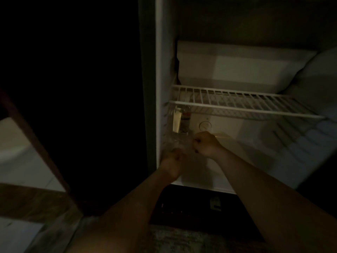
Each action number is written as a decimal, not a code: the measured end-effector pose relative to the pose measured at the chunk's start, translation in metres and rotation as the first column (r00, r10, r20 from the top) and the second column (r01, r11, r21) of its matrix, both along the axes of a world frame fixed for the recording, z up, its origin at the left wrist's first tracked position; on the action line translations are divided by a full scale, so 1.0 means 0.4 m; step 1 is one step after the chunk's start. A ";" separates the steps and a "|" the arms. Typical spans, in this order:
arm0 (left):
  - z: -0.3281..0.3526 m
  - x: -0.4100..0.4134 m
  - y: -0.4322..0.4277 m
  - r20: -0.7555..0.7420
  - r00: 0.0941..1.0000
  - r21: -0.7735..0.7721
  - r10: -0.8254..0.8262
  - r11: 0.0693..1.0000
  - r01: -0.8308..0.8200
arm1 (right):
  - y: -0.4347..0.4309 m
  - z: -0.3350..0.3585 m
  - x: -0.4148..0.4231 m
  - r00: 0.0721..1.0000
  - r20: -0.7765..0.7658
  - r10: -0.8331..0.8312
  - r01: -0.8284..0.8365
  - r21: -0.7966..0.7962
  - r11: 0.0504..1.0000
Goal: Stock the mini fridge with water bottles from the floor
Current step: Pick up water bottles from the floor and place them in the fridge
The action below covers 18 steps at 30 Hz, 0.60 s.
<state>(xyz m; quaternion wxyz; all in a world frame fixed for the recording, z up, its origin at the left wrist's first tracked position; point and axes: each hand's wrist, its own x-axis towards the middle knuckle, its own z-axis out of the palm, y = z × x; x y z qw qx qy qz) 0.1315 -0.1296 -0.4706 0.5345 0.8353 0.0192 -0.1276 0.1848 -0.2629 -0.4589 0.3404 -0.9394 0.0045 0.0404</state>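
The mini fridge (228,172) stands open in dim light, and both my arms reach into its lower compartment. A clear water bottle (176,141) lies low against the fridge's left wall. My left hand (172,162) grips its near end with curled fingers. My right hand (206,144) holds its right side, fingers curled too. Another water bottle (185,119) with a dark label stands upright at the back left, under the wire shelf (242,105).
A white freezer box (237,66) sits above the wire shelf. A round dial (205,126) is on the back wall. Right of my hands is the bare fridge floor. Dark furniture with a wooden edge (36,143) fills the left, with a rug (173,240) below.
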 end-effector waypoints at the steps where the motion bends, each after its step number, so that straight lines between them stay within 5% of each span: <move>1: 0.012 -0.012 0.011 0.007 1.000 0.031 -0.028 0.999 0.028 | -0.002 0.015 -0.017 0.999 -0.037 0.027 -0.029 -0.033 0.999; 7: 0.125 -0.106 0.101 -0.087 0.973 0.090 -0.215 0.971 0.222 | 0.044 0.138 -0.115 0.937 -0.287 0.197 -0.250 -0.160 0.955; 11: 0.202 -0.180 0.163 -0.133 0.960 0.300 -0.246 0.913 0.276 | 0.109 0.245 -0.186 0.813 -0.512 0.279 -0.456 -0.260 0.851; 15: 0.275 -0.271 0.211 -0.227 0.939 0.422 -0.259 0.843 0.335 | 0.179 0.336 -0.264 0.774 -0.536 0.337 -0.548 -0.302 0.780; 18: 0.325 -0.337 0.269 -0.247 0.943 0.509 -0.222 0.798 0.321 | 0.228 0.378 -0.332 0.809 -0.450 0.378 -0.518 -0.242 0.821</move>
